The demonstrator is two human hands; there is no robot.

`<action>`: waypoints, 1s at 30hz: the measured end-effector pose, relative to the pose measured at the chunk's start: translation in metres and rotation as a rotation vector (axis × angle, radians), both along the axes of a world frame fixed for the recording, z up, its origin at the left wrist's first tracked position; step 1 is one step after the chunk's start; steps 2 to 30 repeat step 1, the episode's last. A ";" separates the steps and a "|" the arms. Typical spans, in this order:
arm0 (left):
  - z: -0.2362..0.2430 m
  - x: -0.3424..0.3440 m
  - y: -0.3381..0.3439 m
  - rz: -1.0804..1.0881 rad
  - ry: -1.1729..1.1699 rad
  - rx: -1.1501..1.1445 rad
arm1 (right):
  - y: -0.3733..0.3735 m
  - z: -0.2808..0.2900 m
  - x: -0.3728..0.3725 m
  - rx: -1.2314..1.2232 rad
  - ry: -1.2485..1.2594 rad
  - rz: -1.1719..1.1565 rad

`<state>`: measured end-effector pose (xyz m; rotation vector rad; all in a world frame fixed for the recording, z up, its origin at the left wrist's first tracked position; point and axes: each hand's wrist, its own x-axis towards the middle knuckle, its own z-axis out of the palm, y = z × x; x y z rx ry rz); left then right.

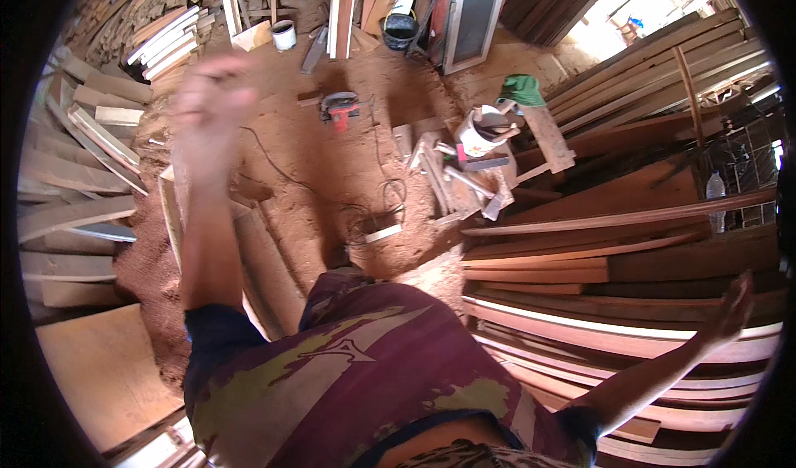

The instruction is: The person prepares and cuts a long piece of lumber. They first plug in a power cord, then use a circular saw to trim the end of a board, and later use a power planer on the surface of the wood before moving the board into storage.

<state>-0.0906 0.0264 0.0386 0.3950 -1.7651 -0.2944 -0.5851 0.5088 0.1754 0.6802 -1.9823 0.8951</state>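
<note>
Two empty hands: left hand point(211, 95) blurred, loosely curled over the sawdust floor point(332, 169); right hand point(734, 306) spread beside stacked planks point(630, 252).

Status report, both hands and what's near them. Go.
Left hand raised, blurred, holding nothing visible. Right hand open, empty, over the stacked planks. Power saw on the sawdust floor, untouched.

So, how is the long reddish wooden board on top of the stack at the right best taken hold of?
Grip the long reddish wooden board by its narrow long edge near the free left end, coming from the stack's open left side. It lies flat, and the right hand hovers open near the stack.
</note>
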 end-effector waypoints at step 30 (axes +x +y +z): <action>0.033 0.031 -0.002 0.084 0.113 -0.137 | -0.037 0.015 0.061 0.039 0.136 0.053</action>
